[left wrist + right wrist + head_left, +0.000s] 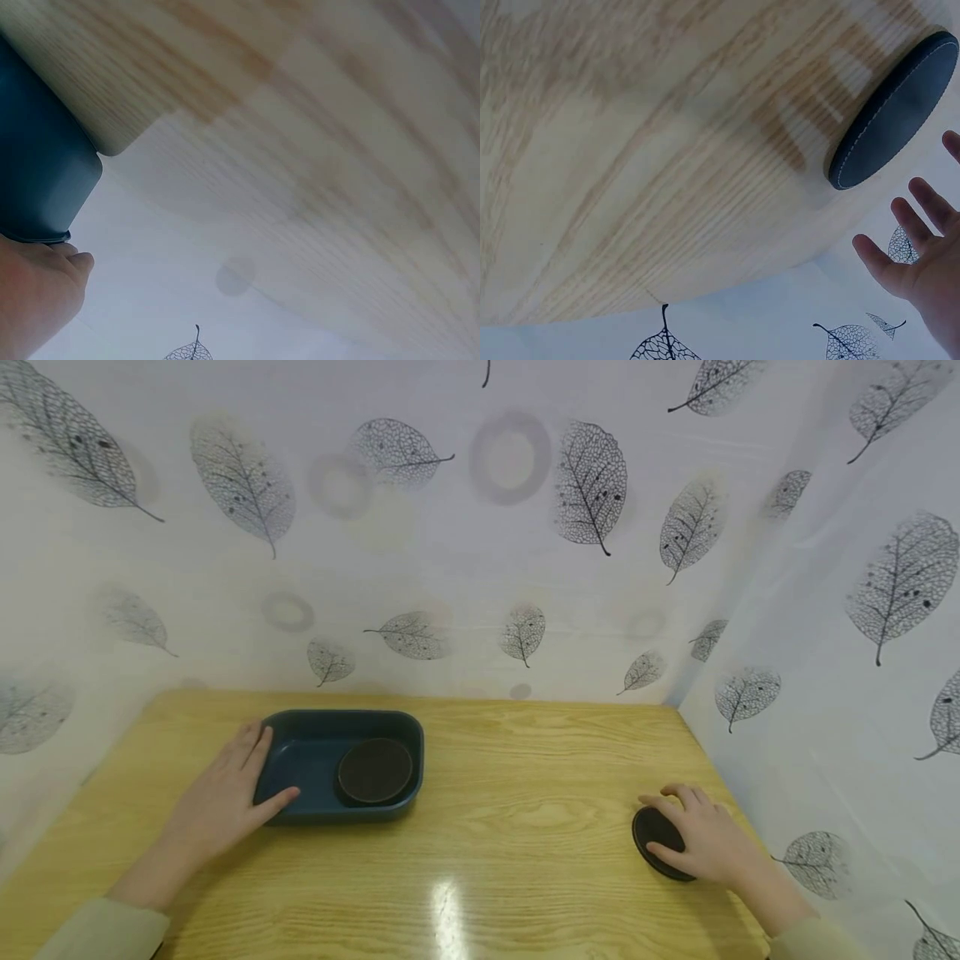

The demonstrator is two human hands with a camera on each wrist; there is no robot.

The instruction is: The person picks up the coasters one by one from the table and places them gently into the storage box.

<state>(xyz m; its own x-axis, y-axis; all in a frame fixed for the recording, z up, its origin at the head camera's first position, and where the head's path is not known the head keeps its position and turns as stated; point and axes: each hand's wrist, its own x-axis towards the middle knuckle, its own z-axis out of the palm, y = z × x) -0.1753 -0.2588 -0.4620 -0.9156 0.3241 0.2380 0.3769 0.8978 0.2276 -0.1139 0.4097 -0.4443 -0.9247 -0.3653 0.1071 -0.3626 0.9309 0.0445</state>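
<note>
A dark blue rectangular tray [300, 768] with raised, rounded walls stands at the left of the table. My left hand [228, 785] grips its left end, thumb over the near rim and fingers at the far-left corner. The left wrist view shows bent fingertips by the tray's corner [52, 172]. Inside the tray, toward its right end, lies a round black coaster [375, 770]. Another round black coaster [656, 835], stitched around its edge, lies on the table at the right. Above it my right hand [701, 835] hovers with spread fingers, apart from the coaster [900, 112] in the right wrist view.
The light wood-grain table [525, 818] carries both the tray and the loose coaster. White sheeting with a leaf print [450, 568] hangs behind the table and along its right side.
</note>
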